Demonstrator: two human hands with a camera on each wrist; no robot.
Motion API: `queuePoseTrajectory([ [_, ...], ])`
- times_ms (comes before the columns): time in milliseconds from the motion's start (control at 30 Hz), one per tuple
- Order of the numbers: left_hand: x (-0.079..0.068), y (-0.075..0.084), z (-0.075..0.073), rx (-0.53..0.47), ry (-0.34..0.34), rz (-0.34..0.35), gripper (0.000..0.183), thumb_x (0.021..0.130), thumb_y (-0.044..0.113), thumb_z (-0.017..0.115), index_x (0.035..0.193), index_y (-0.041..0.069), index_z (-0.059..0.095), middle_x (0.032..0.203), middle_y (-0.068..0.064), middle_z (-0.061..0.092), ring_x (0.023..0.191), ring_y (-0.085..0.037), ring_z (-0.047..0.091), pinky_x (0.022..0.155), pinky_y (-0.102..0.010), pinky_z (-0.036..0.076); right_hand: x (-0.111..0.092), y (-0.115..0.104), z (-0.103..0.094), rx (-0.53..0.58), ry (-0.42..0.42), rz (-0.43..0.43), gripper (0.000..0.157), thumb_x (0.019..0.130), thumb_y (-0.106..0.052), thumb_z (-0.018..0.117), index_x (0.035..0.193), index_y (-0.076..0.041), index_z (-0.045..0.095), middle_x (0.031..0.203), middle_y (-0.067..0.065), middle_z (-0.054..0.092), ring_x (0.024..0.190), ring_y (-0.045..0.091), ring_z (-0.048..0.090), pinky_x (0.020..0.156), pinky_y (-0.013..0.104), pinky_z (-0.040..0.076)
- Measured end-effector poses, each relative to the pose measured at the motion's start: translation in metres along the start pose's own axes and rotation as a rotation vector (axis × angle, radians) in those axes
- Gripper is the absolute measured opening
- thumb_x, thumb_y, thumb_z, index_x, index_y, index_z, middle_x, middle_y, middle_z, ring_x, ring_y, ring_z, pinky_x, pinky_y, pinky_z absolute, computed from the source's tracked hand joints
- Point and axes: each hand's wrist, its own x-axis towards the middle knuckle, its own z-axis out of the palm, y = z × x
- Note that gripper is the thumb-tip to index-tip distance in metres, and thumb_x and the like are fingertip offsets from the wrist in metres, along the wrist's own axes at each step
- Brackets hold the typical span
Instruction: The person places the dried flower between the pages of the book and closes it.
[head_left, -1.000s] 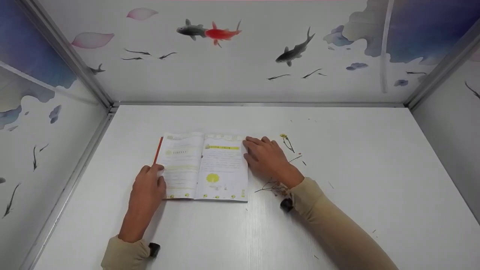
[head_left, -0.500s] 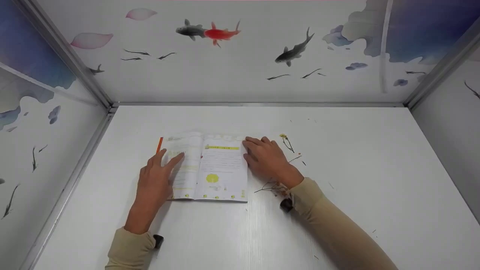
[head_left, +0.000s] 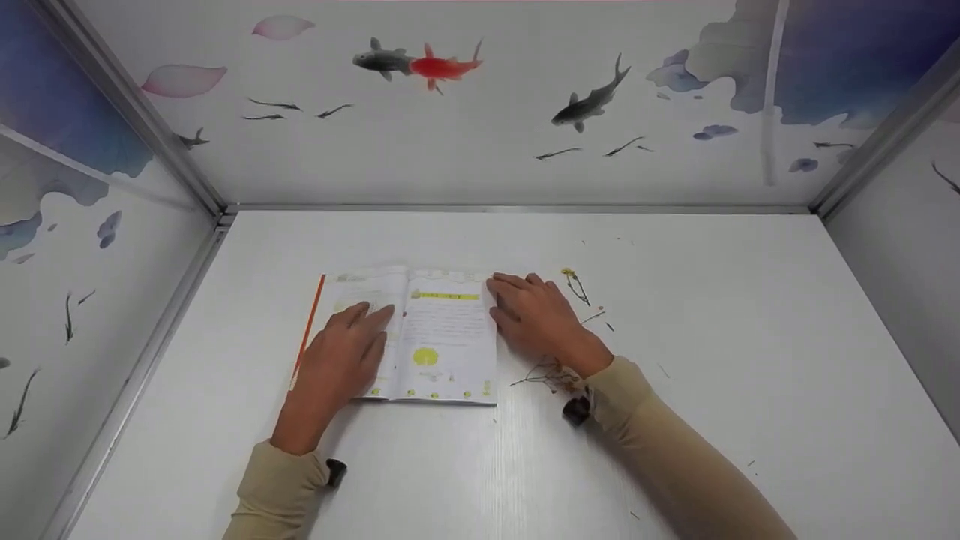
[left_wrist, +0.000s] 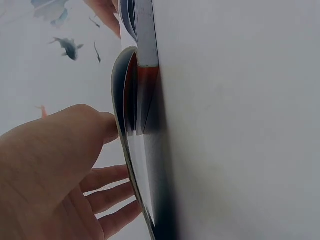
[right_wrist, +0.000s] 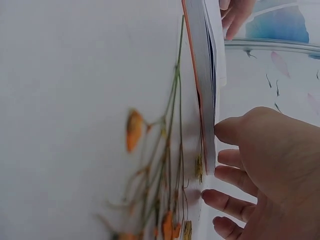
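Note:
An open book [head_left: 442, 322] with white printed pages lies on the white table, an orange-red strip showing along its left edge. My left hand [head_left: 337, 356] rests on the left page, fingers pointing toward the spine. In the left wrist view, the thumb and fingers of the left hand [left_wrist: 60, 165] lie against the curved-up page side. At the right edge of the book, my right hand [head_left: 536, 315] touches the page margin with its fingertips. The right wrist view shows the right hand [right_wrist: 265, 170] with fingers spread loosely beside the page block [right_wrist: 205, 90].
Dried flower stems [head_left: 551, 373] lie by the right wrist, partly under the sleeve. A small yellow flower [head_left: 574, 283] lies beyond the right hand, with bits of stem scattered around. Patterned walls [head_left: 480, 135] enclose the table at the back and sides.
My left hand has left the book's left edge and slid rightward onto the left page, uncovering more of the orange-red strip. The right hand has stayed in place.

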Motion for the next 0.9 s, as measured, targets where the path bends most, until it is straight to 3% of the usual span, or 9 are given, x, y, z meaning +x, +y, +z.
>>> queuePoseTrajectory([
  [200,0.002,0.001,0.0,-0.041,0.007,0.004,0.038,0.102,0.022,0.057,0.139,0.017,0.061,0.148,-0.015,0.053,0.141,-0.033,0.048,0.107,-0.054,0.046,-0.007,0.012,-0.012,0.031,0.085,0.029,0.043,0.101,-0.033,0.058,0.142,-0.02,0.057,0.14,0.0,0.063,0.123,0.027,0.06,0.104,0.049,0.047],
  [400,0.005,0.001,0.002,-0.049,0.015,0.02,0.038,0.102,0.025,0.059,0.137,0.011,0.062,0.148,-0.012,0.055,0.14,-0.031,0.05,0.109,-0.052,0.045,-0.023,0.034,-0.026,0.048,0.17,0.039,0.034,0.098,-0.025,0.065,0.131,-0.017,0.067,0.123,0.003,0.071,0.111,0.027,0.064,0.091,0.046,0.05],
  [700,0.008,0.0,0.006,0.026,0.025,0.006,0.04,0.101,0.029,0.058,0.139,0.015,0.06,0.146,-0.01,0.056,0.136,-0.031,0.053,0.101,-0.053,0.05,-0.047,0.067,-0.038,0.021,0.229,0.11,0.024,0.093,-0.017,0.071,0.116,-0.012,0.073,0.1,0.004,0.073,0.086,0.023,0.063,0.077,0.044,0.05],
  [900,0.01,0.002,0.008,0.032,0.025,-0.01,0.038,0.101,0.03,0.059,0.137,0.017,0.062,0.145,-0.009,0.057,0.135,-0.03,0.054,0.1,-0.054,0.05,-0.057,0.076,-0.044,0.009,0.207,0.227,0.021,0.089,-0.02,0.075,0.108,-0.01,0.074,0.094,0.006,0.072,0.084,0.026,0.065,0.074,0.044,0.051],
])
